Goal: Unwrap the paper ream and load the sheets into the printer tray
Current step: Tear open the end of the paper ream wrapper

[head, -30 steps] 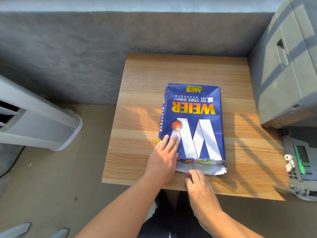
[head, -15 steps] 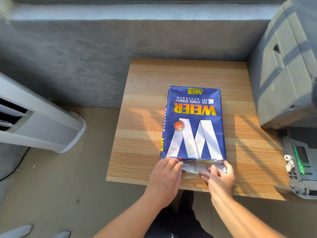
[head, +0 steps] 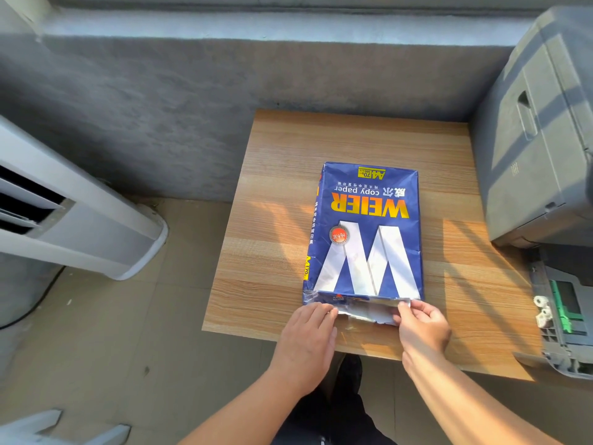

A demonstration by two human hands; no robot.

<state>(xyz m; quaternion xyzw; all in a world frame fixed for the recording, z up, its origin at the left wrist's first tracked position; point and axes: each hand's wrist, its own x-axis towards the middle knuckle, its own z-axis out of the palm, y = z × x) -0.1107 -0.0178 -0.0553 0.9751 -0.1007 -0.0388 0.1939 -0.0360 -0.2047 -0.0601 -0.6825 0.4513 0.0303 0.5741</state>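
Observation:
A blue paper ream (head: 365, 232) with yellow "WEIER" lettering lies flat on the wooden table (head: 279, 200), still in its wrapper. Its near end shows a silvery end flap (head: 365, 311) folded outward. My left hand (head: 309, 335) presses on the flap's left corner with fingers flat. My right hand (head: 422, 326) pinches the flap's right corner between thumb and fingers. The grey printer (head: 539, 139) stands at the table's right, and its pulled-out tray (head: 564, 316) with green guides sits below it.
A white floor-standing air conditioner (head: 80, 220) leans in at the left over the tiled floor. A grey concrete wall runs behind the table. The table's near edge lies just under my wrists.
My left hand slid from the ream's top down to the near end flap. My right hand moved right along the flap and now pinches its right corner.

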